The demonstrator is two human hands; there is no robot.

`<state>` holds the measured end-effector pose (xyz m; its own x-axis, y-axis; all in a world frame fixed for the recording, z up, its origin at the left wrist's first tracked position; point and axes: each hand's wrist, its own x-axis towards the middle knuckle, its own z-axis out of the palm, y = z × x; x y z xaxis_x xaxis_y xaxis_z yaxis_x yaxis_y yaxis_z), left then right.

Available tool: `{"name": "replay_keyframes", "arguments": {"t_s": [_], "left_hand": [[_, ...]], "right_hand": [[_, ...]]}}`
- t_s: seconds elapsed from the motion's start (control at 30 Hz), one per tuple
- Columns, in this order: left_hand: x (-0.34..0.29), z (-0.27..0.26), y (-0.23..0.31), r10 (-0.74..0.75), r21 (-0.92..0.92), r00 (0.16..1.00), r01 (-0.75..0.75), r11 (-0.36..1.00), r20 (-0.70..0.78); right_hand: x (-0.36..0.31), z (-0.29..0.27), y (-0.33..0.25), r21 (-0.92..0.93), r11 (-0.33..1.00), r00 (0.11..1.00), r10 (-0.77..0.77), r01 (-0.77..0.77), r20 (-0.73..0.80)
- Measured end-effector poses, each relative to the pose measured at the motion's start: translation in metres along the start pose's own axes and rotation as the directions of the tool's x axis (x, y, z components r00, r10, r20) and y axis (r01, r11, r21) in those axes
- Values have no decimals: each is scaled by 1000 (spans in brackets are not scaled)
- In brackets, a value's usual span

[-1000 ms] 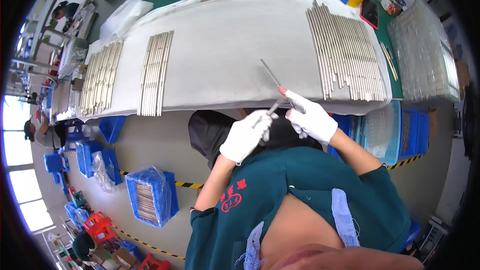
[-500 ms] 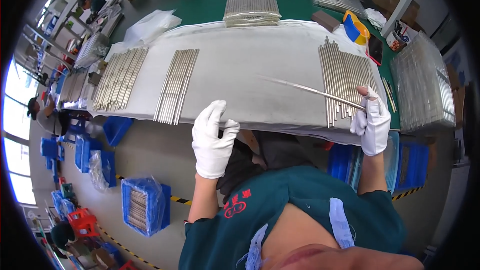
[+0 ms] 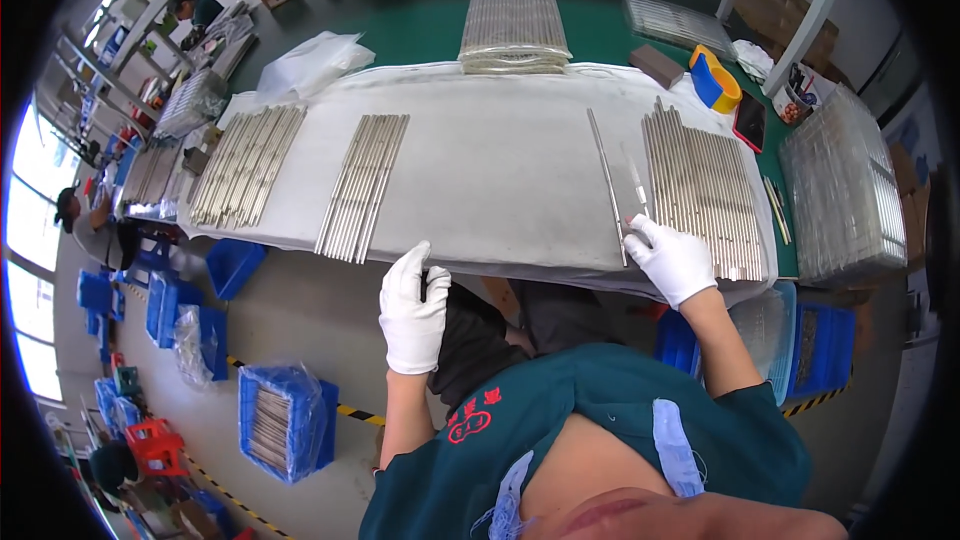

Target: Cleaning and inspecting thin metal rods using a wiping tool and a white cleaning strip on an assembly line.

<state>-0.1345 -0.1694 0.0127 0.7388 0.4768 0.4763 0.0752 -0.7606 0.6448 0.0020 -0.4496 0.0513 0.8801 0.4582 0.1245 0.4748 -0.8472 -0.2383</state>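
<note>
My right hand point(image 3: 675, 258), in a white glove with a bare thumb tip, is closed at the front right of the cloth. From its fingertips a slender, motion-blurred rod point(image 3: 636, 178) points away from me. Just left of these fingers a single metal rod point(image 3: 606, 180) lies on the cloth. A dense row of metal rods point(image 3: 705, 200) lies to the right of that hand. My left hand point(image 3: 412, 308), gloved too, is held in front of the table edge, thumb and fingers apart and holding nothing. Beyond it lies a narrower row of rods point(image 3: 365, 185).
The white cloth point(image 3: 490, 160) covers the green table. More rods point(image 3: 245, 165) lie at left. A bundle of wrapped rods point(image 3: 514, 28), a brown block point(image 3: 657, 67), a blue-yellow tape dispenser point(image 3: 715, 82) and a phone point(image 3: 750, 123) sit farther back. Clear plastic trays point(image 3: 845, 180) are stacked at right.
My right hand has moved left and turned inward from the right-hand row. A single rod now lies on the cloth left of that row. My left hand has dropped slightly toward me.
</note>
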Motion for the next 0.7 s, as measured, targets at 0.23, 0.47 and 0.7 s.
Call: {"name": "replay_keyframes", "arguments": {"t_s": [0.23, 0.47, 0.7], "left_hand": [[-1, 0, -5, 15, -33, 999, -16, 999, -37], [7, 4, -4, 202, 66, 979, -201, 977, -10], [51, -8, -47, 106, 557, 992, -127, 821, 70]], "right_hand": [[9, 19, -37, 399, 819, 877, -238, 412, -417], [31, 42, -59, 523, 844, 992, -125, 120, -25], [32, 40, -16, 638, 762, 987, 158, -111, -18]]}}
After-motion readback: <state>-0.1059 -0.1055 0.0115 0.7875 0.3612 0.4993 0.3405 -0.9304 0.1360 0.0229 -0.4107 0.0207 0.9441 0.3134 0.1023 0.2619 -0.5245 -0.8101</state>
